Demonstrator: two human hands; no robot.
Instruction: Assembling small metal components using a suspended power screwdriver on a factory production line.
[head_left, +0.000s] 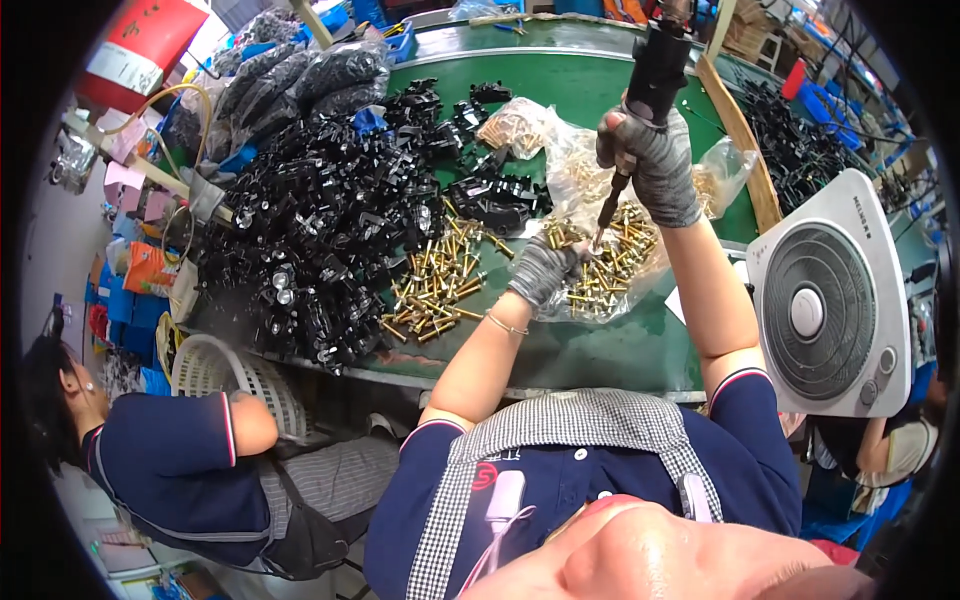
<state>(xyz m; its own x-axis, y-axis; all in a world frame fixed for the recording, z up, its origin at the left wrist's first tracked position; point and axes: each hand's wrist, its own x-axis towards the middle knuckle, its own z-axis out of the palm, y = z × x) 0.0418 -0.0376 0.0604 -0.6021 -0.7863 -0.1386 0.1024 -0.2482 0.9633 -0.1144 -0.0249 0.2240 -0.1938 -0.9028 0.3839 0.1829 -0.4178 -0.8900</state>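
My right hand (655,160), in a grey fingerless glove, is wrapped round a black power screwdriver (660,75). Its bit points down toward my left hand (547,268), gloved the same way. The left fingers are pinched together by the bit tip; whatever they hold is too small and covered to make out. Beside and under that hand lie gold-coloured bolts (620,258) on a clear plastic bag (585,180). A second loose heap of gold bolts (437,290) sits left of my left wrist. Farther left rises a large pile of black plastic parts (310,225), with a few black parts (495,200) near the bags.
A green worktable (560,75) carries all this, with a wooden rail (738,140) along its right. A grey fan (825,305) stands close to my right arm. A co-worker (180,460) sits at the left by a white basket (215,368). Stuffed bags (335,75) lie behind the pile.
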